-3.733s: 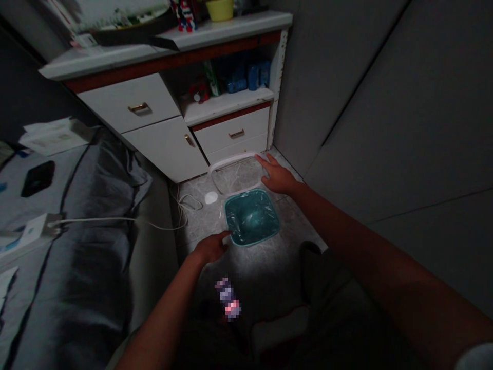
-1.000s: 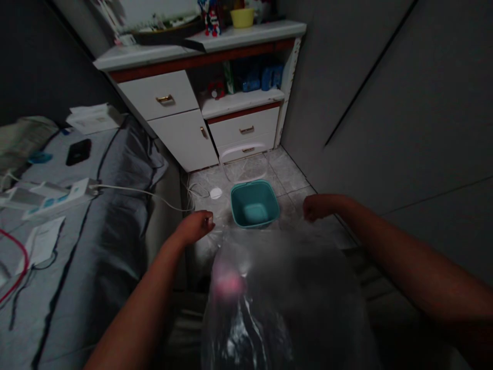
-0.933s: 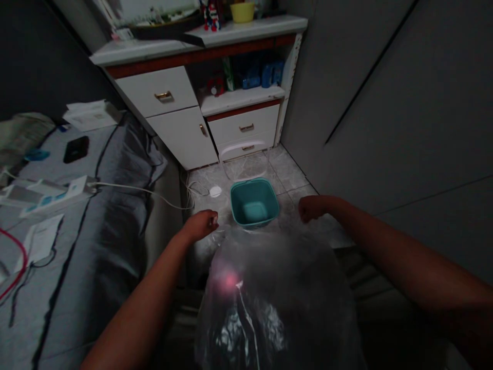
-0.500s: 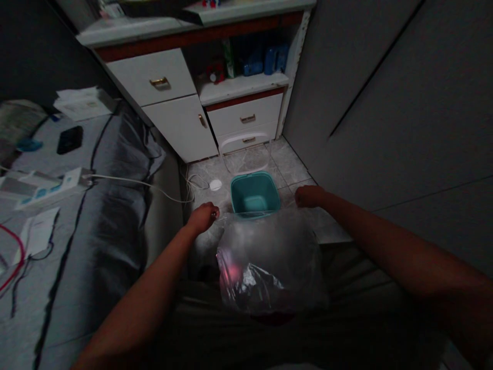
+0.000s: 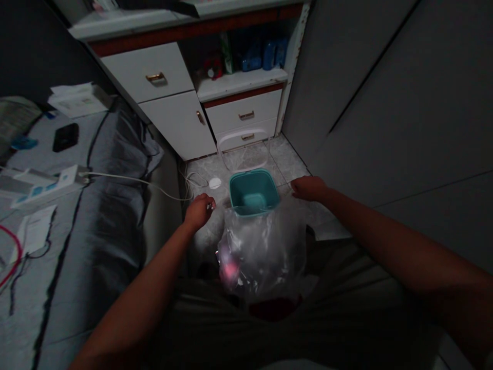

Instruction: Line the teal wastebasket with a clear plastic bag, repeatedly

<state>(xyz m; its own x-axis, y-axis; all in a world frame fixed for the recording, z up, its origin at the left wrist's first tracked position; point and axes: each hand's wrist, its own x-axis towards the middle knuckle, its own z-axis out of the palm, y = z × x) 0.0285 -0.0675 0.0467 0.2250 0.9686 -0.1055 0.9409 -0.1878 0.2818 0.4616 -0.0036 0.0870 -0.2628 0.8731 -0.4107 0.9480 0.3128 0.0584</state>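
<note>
Left hand (image 5: 198,211) and right hand (image 5: 309,188), flanking a square teal plastic bin (image 5: 248,183), grip a clear plastic bag (image 5: 267,244) across the bin's near side.

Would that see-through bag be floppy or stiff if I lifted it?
Probably floppy: the clear bag creases and sags between the left hand and right hand. It is likely light, as its plastic looks thin; a pink glow shows through.
</note>
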